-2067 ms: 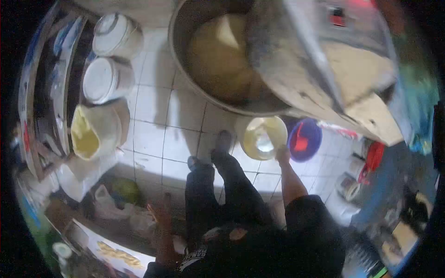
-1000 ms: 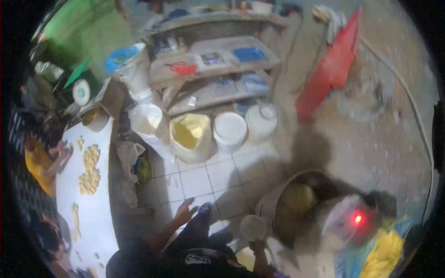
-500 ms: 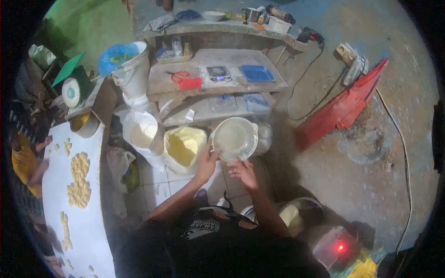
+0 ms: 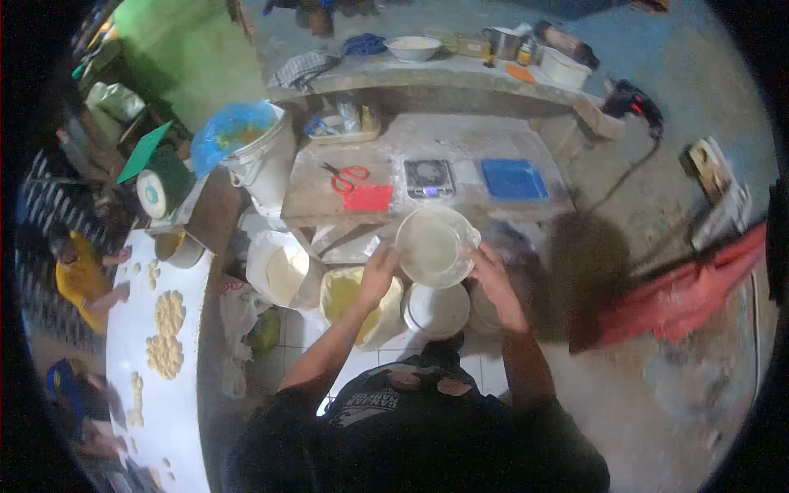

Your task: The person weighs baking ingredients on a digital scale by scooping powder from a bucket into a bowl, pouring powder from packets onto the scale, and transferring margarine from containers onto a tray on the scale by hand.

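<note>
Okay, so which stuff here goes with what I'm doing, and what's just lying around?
With the job:
- translucent container, held between your left hand and right hand
- probably the digital scale just beyond it, display lit

Apparently just lying about:
- red-handled scissors
- checked cloth
- white bowl on the back ledge

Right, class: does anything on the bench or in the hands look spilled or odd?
Pale smears mark the bench around the scale, perhaps spilled powder: the wood further left is browner. The tub, held by left hand and right hand, shows no clear damage.
</note>
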`<state>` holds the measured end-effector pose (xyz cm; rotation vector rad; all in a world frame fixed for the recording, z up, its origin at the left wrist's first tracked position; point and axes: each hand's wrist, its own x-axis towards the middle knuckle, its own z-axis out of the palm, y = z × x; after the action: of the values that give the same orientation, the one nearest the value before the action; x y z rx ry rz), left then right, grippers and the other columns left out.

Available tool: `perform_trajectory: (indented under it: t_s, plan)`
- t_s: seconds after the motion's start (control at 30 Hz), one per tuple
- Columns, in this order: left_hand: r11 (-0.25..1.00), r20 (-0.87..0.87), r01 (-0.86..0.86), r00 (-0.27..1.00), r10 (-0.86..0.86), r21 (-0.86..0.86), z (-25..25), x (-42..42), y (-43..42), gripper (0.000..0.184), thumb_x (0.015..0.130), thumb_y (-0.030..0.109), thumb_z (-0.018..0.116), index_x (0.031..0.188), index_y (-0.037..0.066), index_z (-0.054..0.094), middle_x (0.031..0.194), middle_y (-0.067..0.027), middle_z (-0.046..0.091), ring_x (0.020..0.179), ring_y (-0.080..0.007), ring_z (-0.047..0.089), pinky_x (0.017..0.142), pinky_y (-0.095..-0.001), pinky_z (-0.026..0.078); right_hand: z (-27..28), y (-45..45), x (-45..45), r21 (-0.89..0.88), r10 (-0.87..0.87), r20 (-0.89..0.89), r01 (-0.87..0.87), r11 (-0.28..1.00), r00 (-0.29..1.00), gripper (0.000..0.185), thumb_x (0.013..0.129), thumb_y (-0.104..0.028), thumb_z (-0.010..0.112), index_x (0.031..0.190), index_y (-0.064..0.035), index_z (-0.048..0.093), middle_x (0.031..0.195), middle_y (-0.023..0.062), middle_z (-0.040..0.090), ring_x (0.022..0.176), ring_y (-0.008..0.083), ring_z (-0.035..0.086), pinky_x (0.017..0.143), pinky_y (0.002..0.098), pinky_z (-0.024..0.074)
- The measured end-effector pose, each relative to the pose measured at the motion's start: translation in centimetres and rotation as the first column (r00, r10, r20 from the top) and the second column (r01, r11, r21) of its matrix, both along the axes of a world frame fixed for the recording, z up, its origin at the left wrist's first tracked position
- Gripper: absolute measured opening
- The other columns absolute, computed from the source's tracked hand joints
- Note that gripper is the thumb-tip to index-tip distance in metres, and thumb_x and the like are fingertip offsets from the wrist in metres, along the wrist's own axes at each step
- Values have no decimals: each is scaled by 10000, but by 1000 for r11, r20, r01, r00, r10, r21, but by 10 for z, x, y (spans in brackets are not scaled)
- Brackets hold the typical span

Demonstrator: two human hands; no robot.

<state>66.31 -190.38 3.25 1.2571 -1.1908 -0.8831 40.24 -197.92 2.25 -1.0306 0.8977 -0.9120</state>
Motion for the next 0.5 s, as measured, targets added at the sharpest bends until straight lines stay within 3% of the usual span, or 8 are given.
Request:
perform_trajectory:
  t_s: [0.03, 0.1, 0.2, 0.27, 0.3, 0.37, 0.5]
  plan:
    - [999, 14, -32, 999, 32, -3, -11, 3, -20, 441, 975, 283, 503, 1344, 43, 486, 1163, -115, 611, 979, -164, 595, 788, -304, 500, -2, -37, 3, -3, 32, 14, -32, 999, 999, 531, 891, -290, 659, 1305, 11, 515, 1154, 100, 609, 950, 200, 636, 745, 325, 531]
    - [992, -206, -59, 975, 80, 108, 18, -4, -42, 488, 975, 299, 529, 1391, 65, 428, 1222, -119, 574, 1003, -178, 594, 789, -315, 509, -13, -98, 17, -35, -55, 50, 57, 998, 997, 459, 894, -277, 642, 1274, -36, 553, 1100, 93, 627, 876, 190, 652, 714, 315, 538]
    - [985, -135, -142, 979, 155, 102, 32, 5, -59, 489, 995, 297, 524, 1404, 62, 396, 1207, -96, 596, 1012, -184, 599, 843, -335, 487, 11, -174, 22, 37, -26, 15, 25, 999, 1000, 398, 909, -247, 614, 1266, -76, 570, 1060, 79, 645, 840, 171, 649, 686, 304, 546]
    - [963, -93, -255, 960, 262, 82, 36, 13, -55, 493, 994, 299, 523, 1403, 53, 401, 1202, -108, 599, 1013, -182, 599, 843, -323, 486, 12, -227, 29, 71, -41, -174, 54, 996, 984, 359, 927, -227, 589, 1225, -28, 570, 1146, 88, 632, 942, 193, 642, 713, 302, 557]
    - [955, -91, -282, 952, 291, 94, 30, 17, -48, 493, 994, 299, 523, 1403, 53, 401, 1202, -108, 599, 1013, -182, 599, 843, -323, 486, 7, -243, 32, 83, -11, -176, 26, 996, 984, 359, 927, -227, 589, 1225, -28, 570, 1146, 88, 632, 942, 193, 642, 713, 302, 557]
    - [902, -106, -402, 901, 420, 155, 17, 26, -34, 482, 995, 285, 517, 1393, 35, 410, 1188, -117, 605, 1005, -184, 603, 837, -320, 494, -1, -273, 40, -88, 18, -59, -23, 996, 998, 362, 932, -225, 582, 1263, -77, 571, 1042, 53, 652, 815, 166, 634, 682, 321, 558]
    - [851, -92, -479, 858, 506, 217, 7, 39, -8, 488, 992, 295, 514, 1379, 13, 419, 1182, -139, 606, 996, -199, 609, 822, -324, 510, -44, -316, 68, -25, 30, -34, -30, 999, 999, 408, 922, -264, 605, 1265, -48, 554, 1096, 108, 641, 890, 200, 645, 731, 353, 583]
